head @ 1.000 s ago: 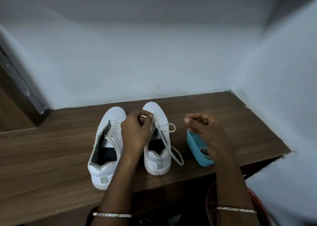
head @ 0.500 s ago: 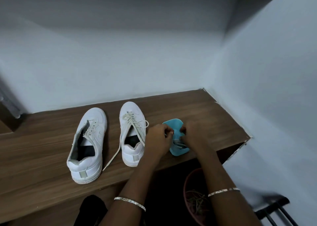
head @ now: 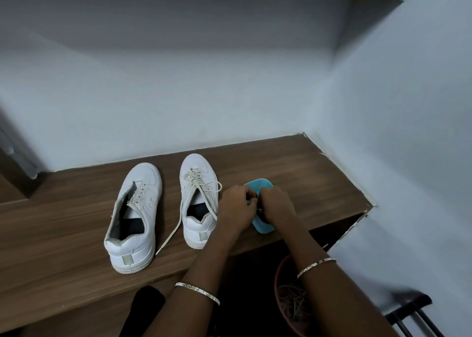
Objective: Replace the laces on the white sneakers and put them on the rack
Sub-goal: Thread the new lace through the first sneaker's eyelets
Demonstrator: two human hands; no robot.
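Pair: white low-top leather sneakers on the brown wood-grain shelf (head: 63,234), toes to the wall.
Unlaced sneaker (head: 135,216): eyelets bare.
Laced sneaker (head: 198,198): off-white flat lace (head: 176,230) threaded, one loose end trailing onto the shelf.
Light-blue plastic tray (head: 263,228): just beside the laced sneaker.
Left hand (head: 236,209), right hand (head: 277,205): over the tray, fingers curled, tips meeting. Cannot tell what they grip, if anything.
Step, judged: taking a lace from the tray.
Next calls for: a freed lace tip, fed through the lowest bare eyelets.

Laceless sneaker (head: 143,198) beside loosely laced sneaker (head: 199,183)
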